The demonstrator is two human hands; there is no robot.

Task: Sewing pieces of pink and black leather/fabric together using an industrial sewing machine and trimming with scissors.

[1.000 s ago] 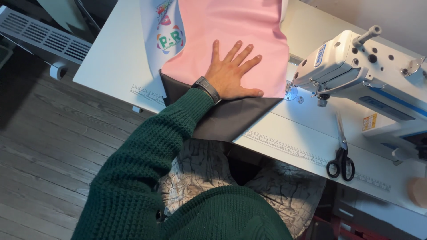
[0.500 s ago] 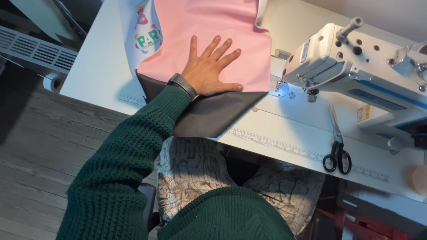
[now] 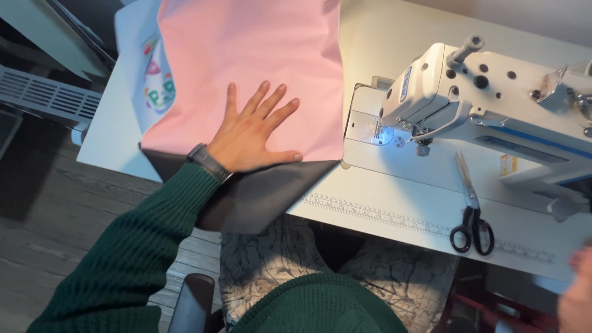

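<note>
My left hand (image 3: 253, 132) lies flat with fingers spread on a pink fabric (image 3: 259, 55) spread over the white table (image 3: 394, 203). A dark grey fabric (image 3: 265, 194) lies under the pink one and hangs over the table's front edge. My arm wears a green knit sleeve and a wristwatch (image 3: 208, 163). A sliver of my right hand (image 3: 578, 296) shows at the lower right corner, blurred, and I cannot tell what it holds. The white sewing machine (image 3: 493, 92) stands to the right of the fabric, its lamp lit at the needle.
Black-handled scissors (image 3: 472, 219) lie on the table in front of the machine. A white printed fabric piece (image 3: 148, 86) lies left of the pink cloth. A ruler strip runs along the table's front edge. Wooden floor and a white grille lie to the left.
The view has shifted, so the fabric and machine sit further left in frame. My left hand stays flat on the pink fabric. My right hand has come into view at the lower right.
</note>
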